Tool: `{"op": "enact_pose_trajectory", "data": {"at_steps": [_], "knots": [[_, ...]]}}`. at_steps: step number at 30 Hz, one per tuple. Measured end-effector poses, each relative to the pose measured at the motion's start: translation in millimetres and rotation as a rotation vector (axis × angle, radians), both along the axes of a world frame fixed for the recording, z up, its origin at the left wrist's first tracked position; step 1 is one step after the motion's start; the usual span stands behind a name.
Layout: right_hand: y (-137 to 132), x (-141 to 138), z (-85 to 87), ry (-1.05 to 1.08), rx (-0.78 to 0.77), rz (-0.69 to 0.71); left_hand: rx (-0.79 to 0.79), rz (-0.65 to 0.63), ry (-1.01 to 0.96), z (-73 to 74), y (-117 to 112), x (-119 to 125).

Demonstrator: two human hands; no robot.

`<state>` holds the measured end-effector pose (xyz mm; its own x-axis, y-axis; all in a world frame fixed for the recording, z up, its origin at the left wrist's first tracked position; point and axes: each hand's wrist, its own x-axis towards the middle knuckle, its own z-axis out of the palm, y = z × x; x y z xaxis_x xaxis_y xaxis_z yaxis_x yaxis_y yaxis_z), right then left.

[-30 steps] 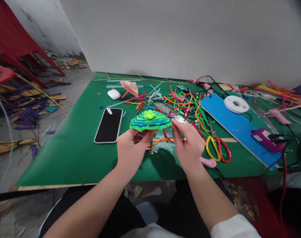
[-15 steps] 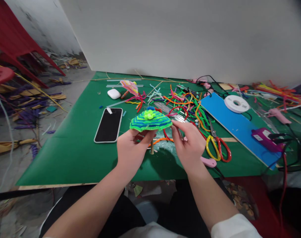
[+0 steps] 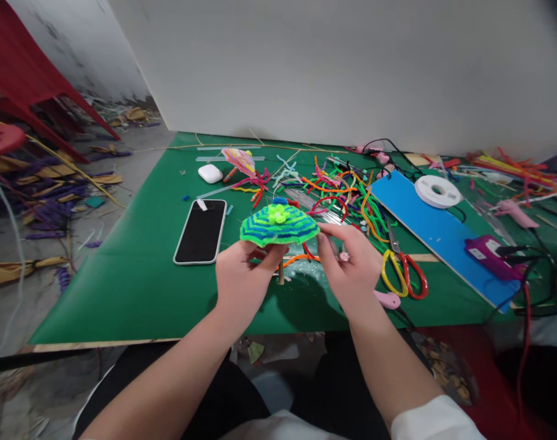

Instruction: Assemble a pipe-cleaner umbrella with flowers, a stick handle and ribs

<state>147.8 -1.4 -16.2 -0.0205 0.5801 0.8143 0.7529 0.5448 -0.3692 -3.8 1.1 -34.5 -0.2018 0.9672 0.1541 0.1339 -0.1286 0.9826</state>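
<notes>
A small umbrella of green and blue pipe cleaner (image 3: 260, 226), topped by a bright green flower, is held above the table. My left hand (image 3: 244, 275) grips it from below, the fingers partly hidden under the canopy. Below the hand a short stick end (image 3: 281, 275) shows, probably its handle. My right hand (image 3: 352, 266) pinches the canopy's right rim between thumb and forefinger. To the right of that hand lie scissors (image 3: 404, 275) with yellow and red handles. A pink handle (image 3: 387, 299), partly hidden by my right wrist, rests on the table.
On the green tabletop (image 3: 136, 287) lie a phone (image 3: 200, 232), a white case (image 3: 211, 174), a pink pipe-cleaner umbrella (image 3: 239, 161) and a heap of pipe cleaners (image 3: 370, 208). A blue board (image 3: 438, 229) carries a ribbon spool (image 3: 438, 191) and a purple power strip (image 3: 495, 258).
The umbrella has tilted slightly, so more of the canopy top and its flower faces me. Both hands keep their hold in nearly the same place.
</notes>
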Motion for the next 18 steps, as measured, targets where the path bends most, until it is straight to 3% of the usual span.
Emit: {"op": "enact_pose_trajectory", "data": {"at_steps": [13, 18], "knots": [[-1.4, -1.3, 4.8, 0.078, -0.127, -0.006, 0.041, 0.027, 0.088, 3.2, -1.4, -1.7], [-2.2, -3.2, 3.8, 0.089, -0.131, -0.001, -0.026, 0.003, -0.082, 2.3, 2.1, 0.3]]}}
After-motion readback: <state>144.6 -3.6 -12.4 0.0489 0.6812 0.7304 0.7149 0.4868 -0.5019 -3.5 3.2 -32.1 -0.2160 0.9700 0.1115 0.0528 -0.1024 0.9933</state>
